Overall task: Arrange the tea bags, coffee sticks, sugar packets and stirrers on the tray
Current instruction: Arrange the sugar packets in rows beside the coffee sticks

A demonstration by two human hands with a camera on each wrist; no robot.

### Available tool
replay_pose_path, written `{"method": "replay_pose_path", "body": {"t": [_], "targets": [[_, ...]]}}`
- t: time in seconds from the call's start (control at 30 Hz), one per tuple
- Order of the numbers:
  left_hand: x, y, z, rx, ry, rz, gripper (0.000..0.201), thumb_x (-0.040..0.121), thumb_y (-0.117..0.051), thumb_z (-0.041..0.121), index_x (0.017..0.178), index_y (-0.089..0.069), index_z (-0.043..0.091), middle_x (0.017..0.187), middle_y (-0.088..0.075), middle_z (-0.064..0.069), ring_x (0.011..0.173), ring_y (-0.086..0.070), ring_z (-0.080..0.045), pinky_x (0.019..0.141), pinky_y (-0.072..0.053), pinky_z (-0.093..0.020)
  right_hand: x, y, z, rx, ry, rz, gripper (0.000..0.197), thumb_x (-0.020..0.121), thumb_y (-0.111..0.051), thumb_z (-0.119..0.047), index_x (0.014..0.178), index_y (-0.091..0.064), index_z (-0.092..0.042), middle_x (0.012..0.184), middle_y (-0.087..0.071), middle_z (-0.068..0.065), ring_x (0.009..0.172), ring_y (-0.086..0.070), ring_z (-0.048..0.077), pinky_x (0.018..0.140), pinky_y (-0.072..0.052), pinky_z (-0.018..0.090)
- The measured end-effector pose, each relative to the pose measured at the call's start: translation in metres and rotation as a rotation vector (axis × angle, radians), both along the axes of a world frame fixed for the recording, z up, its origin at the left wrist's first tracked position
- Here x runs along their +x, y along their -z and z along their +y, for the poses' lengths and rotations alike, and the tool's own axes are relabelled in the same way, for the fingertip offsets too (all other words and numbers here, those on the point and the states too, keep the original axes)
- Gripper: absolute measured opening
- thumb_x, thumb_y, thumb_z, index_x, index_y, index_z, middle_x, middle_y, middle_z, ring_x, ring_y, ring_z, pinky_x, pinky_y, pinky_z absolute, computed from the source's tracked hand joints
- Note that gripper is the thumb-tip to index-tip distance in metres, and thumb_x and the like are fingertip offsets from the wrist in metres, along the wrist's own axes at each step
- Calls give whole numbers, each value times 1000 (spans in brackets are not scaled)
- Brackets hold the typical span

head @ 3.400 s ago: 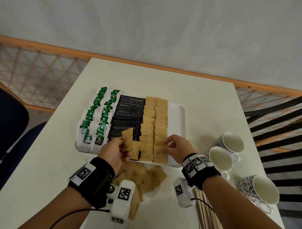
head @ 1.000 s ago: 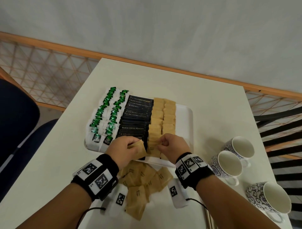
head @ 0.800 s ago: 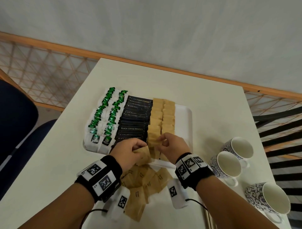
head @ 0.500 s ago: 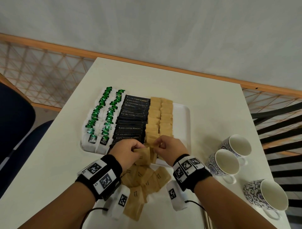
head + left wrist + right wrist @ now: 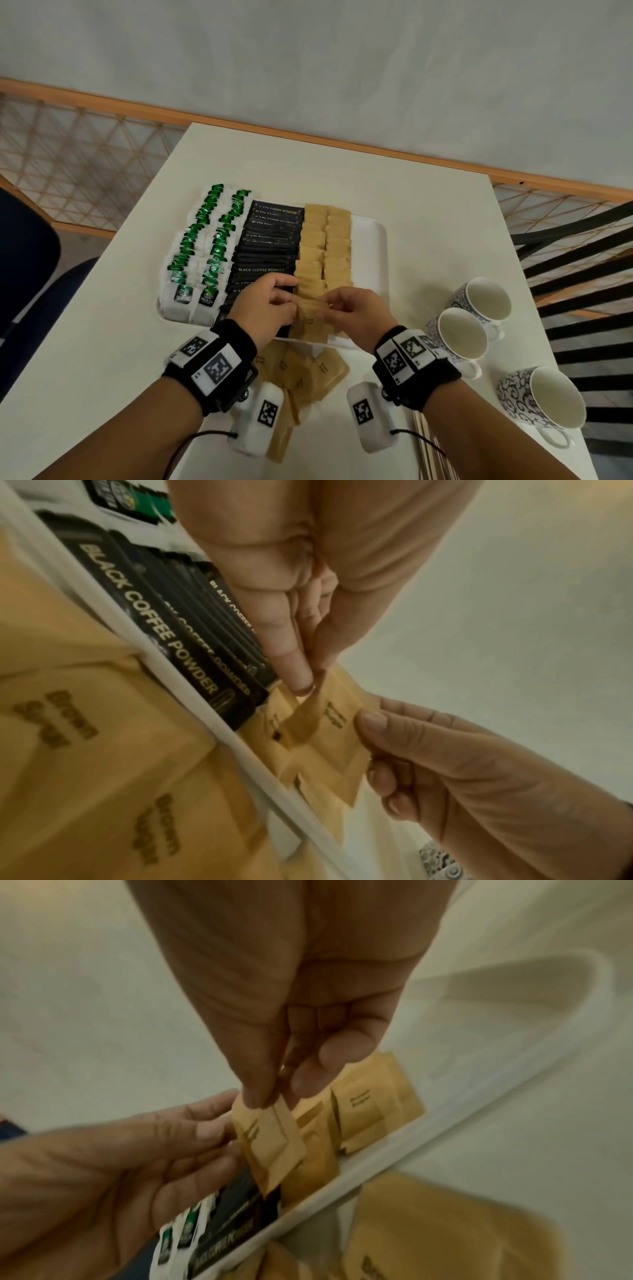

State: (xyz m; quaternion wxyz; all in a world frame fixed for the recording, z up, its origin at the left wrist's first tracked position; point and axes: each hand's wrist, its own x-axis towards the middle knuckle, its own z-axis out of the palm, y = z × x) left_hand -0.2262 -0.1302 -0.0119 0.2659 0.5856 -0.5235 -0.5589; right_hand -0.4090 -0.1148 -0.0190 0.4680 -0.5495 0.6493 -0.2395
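Observation:
A white tray (image 5: 374,240) holds rows of green tea bags (image 5: 205,246), black coffee sticks (image 5: 267,246) and brown sugar packets (image 5: 325,246). My left hand (image 5: 291,298) and right hand (image 5: 328,305) meet over the near end of the sugar rows. Both pinch one sugar packet (image 5: 310,310). In the left wrist view my left hand (image 5: 310,681) pinches the packet (image 5: 334,725) at its top. The right hand (image 5: 270,1099) pinches the packet's (image 5: 270,1148) upper corner in the right wrist view. Several loose sugar packets (image 5: 308,373) lie on the table under my wrists. Wooden stirrers (image 5: 432,457) lie at the bottom right.
Three patterned cups (image 5: 479,301) (image 5: 462,337) (image 5: 548,397) stand to the right of the tray. A blue chair (image 5: 27,274) is at the left and a black slatted chair (image 5: 582,267) at the right. The tray's right strip (image 5: 371,274) is bare.
My left hand carried a sugar packet from beside the coffee sticks toward the sugar rows, and my right hand has taken hold of it too. The view shifted slightly.

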Motion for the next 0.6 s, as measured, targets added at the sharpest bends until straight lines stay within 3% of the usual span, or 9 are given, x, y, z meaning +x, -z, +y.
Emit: {"method": "replay_pose_path", "body": {"t": [0.13, 0.2, 0.33, 0.47, 0.6], "targets": [[1, 1, 0, -201, 162, -293, 24, 88, -63, 10, 98, -57, 32, 89, -61, 11, 80, -56, -5, 72, -47, -18, -26, 3, 3, -7, 81, 31, 5, 83, -72, -24, 83, -68, -27, 71, -64, -2, 59, -53, 8, 61, -48, 22], [0, 0, -1, -296, 305, -497, 20, 89, -63, 17, 102, -59, 31, 94, -51, 13, 83, -51, -2, 71, -42, -14, -33, 5, 5, 14, 48, 97, 5, 83, -71, -26, 84, -67, -29, 67, -63, -8, 56, -53, 4, 57, -44, 18], [-7, 2, -4, -343, 481, -697, 33, 86, -64, 28, 118, -55, 30, 108, -45, 9, 109, -46, -14, 92, -44, -31, -30, 13, 5, 39, -6, 213, 10, 83, -71, -28, 82, -61, -30, 65, -58, -11, 61, -53, 6, 61, -44, 19], [-17, 3, -7, -353, 557, -808, 44, 86, -64, 32, 126, -48, 30, 120, -44, 5, 116, -42, -17, 93, -43, -31, -27, 15, 4, 54, -50, 368, 14, 85, -67, -35, 90, -55, -28, 67, -51, -14, 64, -49, 3, 55, -34, 16], [-23, 5, -9, -346, 546, -853, 47, 84, -66, 34, 125, -44, 28, 122, -44, 4, 115, -43, -18, 90, -43, -31, -23, 16, 6, 97, -54, 417, 30, 80, -67, -43, 101, -51, -30, 76, -56, -12, 72, -56, 9, 61, -43, 23]]}}
